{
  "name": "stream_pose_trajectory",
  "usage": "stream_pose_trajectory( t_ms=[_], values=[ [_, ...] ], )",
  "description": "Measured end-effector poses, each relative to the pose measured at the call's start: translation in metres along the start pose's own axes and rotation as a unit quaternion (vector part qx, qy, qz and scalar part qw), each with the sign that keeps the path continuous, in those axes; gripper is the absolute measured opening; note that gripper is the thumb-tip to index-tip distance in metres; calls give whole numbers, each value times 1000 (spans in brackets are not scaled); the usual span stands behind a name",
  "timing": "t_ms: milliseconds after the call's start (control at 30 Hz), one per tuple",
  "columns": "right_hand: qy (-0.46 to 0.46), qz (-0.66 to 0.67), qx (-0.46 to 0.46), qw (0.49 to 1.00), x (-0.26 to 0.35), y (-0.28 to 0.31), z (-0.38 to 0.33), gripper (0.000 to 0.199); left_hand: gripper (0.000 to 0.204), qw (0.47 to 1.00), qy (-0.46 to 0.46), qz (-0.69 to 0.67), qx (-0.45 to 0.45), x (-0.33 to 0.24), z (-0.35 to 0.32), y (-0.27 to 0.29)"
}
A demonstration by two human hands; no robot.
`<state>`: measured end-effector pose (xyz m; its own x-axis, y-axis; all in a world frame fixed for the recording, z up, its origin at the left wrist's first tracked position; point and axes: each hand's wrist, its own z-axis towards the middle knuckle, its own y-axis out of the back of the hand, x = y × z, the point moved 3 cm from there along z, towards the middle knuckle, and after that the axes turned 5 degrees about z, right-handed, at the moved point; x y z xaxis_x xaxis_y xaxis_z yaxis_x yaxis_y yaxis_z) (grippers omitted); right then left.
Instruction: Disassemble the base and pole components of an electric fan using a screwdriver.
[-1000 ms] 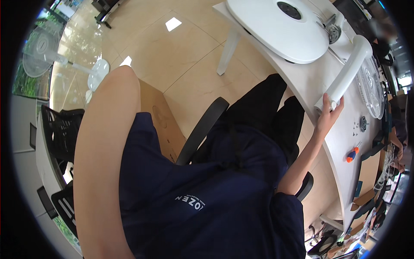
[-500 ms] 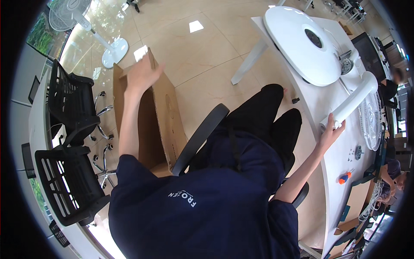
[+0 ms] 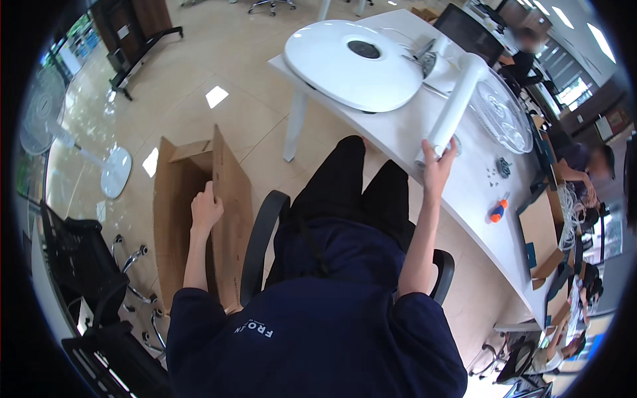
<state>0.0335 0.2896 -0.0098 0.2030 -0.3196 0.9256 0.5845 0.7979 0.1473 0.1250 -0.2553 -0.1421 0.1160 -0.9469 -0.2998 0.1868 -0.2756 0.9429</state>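
My left hand (image 3: 207,207) is over the open top of a tall brown cardboard box (image 3: 233,225). Its fingers are curled at the edge of the box's right wall and seem to grip it; the fingertips are partly hidden. On the right, my right hand (image 3: 438,166) is wrapped round the lower end of a thick white tube (image 3: 458,103) with a rounded upper end, tilted over the table's near edge. Beyond it lies a large white rounded base (image 3: 332,63) with a dark round centre. A round clear fan grille (image 3: 502,113) lies right of the tube.
The white table (image 3: 464,205) bears a dark knob-like part (image 3: 503,167), several small screws (image 3: 492,176) and an orange-and-blue screwdriver (image 3: 499,209). A standing fan (image 3: 116,172) and black office chairs (image 3: 83,252) are at left. Other people sit along the far right.
My left hand has come down from above the box's far end to its right wall. My right hand still holds the white tube. The whole view has turned toward the right.
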Motion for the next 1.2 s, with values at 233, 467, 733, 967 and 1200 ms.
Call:
stream_pose_trajectory(
  t_ms=[233, 467, 733, 967, 1200],
  values=[
    [11, 33, -8, 999, -4, -1, -1, 87, 44, 986, -163, 17, 28, -84, 17, -44],
    [-4, 49, -19, 999, 6, -2, -9, 87, 37, 970, -217, -43, 102, -113, 38, -48],
    [-12, 238, 74, 968, 23, 18, -62, 81, 27, 876, -127, -408, 224, -98, 56, -13],
    [12, 348, 230, 909, 65, -16, -144, 101, 54, 737, -267, -591, 191, -227, 39, 93],
    [111, 221, 398, 883, 79, -69, -202, 105, 54, 625, -118, -755, 160, -231, 64, 73]
  ],
)
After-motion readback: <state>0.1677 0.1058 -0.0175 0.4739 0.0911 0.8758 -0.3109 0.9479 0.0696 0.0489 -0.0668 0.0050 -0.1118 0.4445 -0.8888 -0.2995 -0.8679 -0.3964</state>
